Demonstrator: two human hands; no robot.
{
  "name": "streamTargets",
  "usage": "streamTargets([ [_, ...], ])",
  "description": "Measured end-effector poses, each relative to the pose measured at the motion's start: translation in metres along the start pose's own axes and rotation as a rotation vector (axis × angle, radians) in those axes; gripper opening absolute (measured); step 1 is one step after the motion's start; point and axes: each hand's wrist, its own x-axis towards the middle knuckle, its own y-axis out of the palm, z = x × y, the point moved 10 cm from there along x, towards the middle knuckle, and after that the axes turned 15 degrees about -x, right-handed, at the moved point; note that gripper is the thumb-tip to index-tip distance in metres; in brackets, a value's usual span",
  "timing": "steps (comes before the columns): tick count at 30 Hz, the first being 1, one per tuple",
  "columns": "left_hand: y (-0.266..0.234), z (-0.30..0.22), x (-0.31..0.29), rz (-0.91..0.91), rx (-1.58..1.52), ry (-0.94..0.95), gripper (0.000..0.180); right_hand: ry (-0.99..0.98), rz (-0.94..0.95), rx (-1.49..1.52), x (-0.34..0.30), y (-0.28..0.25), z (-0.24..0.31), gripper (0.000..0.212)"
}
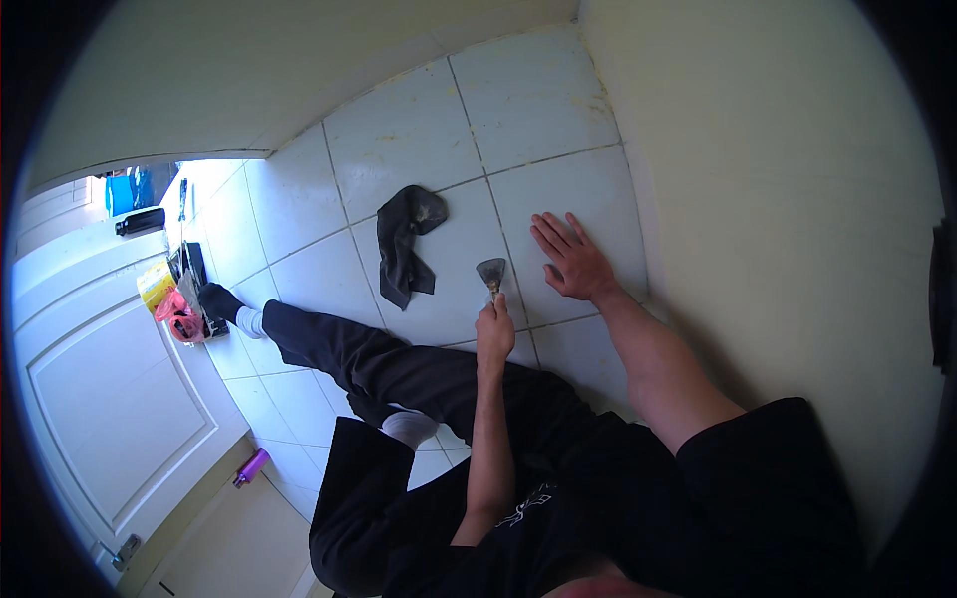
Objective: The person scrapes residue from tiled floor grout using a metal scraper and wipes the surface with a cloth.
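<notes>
Pale floor tiles (289,214) with dark joints meet cream walls (778,199) in a narrow room, where yellowish smears (538,97) mark the tiles near the far corner. A person in black clothing, one leg (339,344) stretched across the floor, holds a scraper (491,274) in the left hand (495,324), the grip closed around its handle and the blade pointing away from the body. The right hand (580,267), its grip released, rests palm down on a tile beside the right-hand wall. The scraper sits between that hand and a crumpled black cloth (399,244) on the floor. At left, a yellow package (155,284) and a pink bag (174,311) stand near a white door (125,399).
</notes>
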Motion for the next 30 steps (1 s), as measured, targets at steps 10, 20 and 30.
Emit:
streamTargets([
  [10, -0.018, -0.082, 0.107, 0.051, 0.022, 0.010, 0.058, -0.019, 0.022, 0.021, 0.007, -0.002, 0.010, 0.076],
  [20, 0.033, -0.151, 0.143, 0.097, -0.097, -0.044, 0.063, 0.006, 0.030, -0.011, -0.003, 0.001, -0.005, 0.075],
  [30, 0.030, -0.115, 0.122, 0.056, -0.106, -0.019, 0.061, 0.004, 0.024, -0.008, -0.001, -0.001, -0.004, 0.076],
])
